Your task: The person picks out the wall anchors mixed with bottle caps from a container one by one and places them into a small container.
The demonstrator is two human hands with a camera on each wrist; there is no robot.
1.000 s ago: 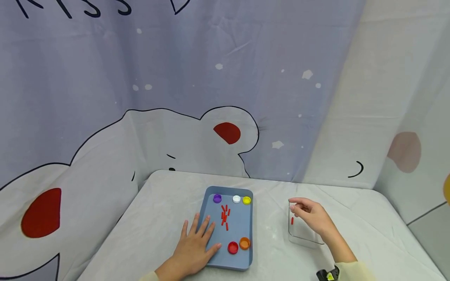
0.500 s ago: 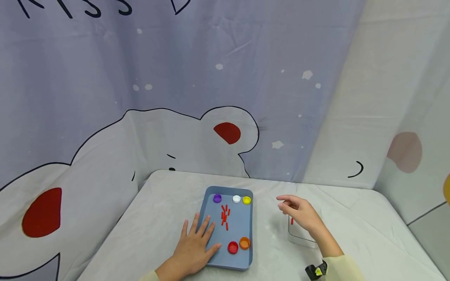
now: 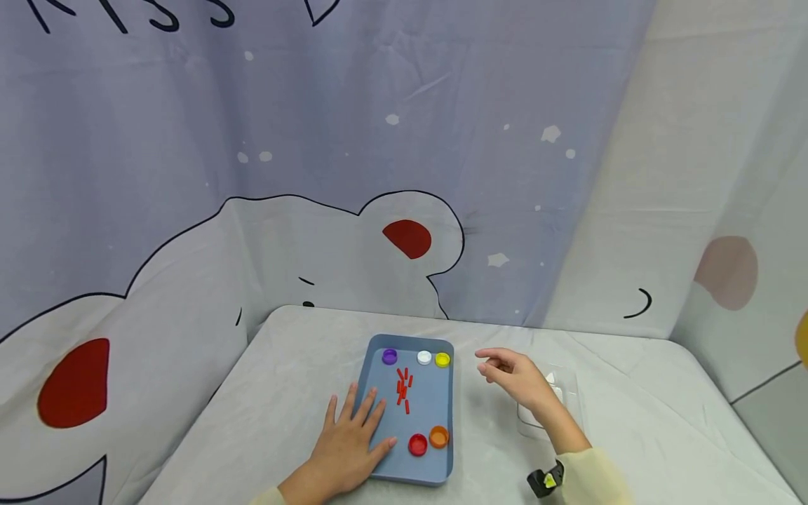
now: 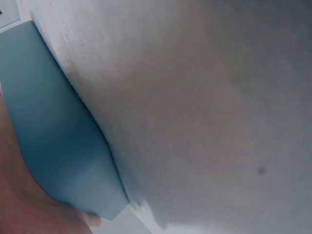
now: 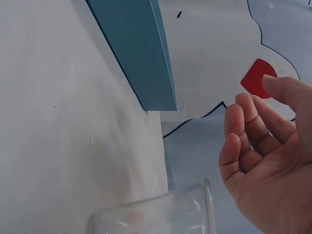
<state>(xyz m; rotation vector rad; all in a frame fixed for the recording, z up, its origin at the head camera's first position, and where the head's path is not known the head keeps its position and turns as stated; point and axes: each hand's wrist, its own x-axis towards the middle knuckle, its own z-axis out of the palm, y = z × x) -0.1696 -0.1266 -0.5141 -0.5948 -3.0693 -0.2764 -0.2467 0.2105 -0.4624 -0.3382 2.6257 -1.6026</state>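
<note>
My left hand (image 3: 344, 449) rests with spread fingers over the left edge of a blue-grey tray (image 3: 433, 400). Several small red sticks (image 3: 403, 389) lie loosely in the tray's middle. My right hand (image 3: 520, 382) hovers between the tray and a clear plastic box (image 3: 571, 393), holding nothing. In the right wrist view, its fingers are loosely bent and the thumb stands apart from them; the tray's outer wall (image 5: 139, 58) is ahead. A reddish blur shows through the box wall (image 5: 170, 214) there; in the head view my hand and arm cover part of the box.
Small round purple (image 3: 389, 357), white (image 3: 424, 358) and yellow (image 3: 442, 360) cups sit at the tray's far end. A red cup (image 3: 417, 445) and an orange cup (image 3: 438, 437) sit at its near end. A white cloth (image 3: 486, 449) covers the table, and a printed curtain hangs behind.
My right hand has moved left from above the clear box toward the tray, with its fingers still loosely bent. The left hand and the tray have stayed put.
</note>
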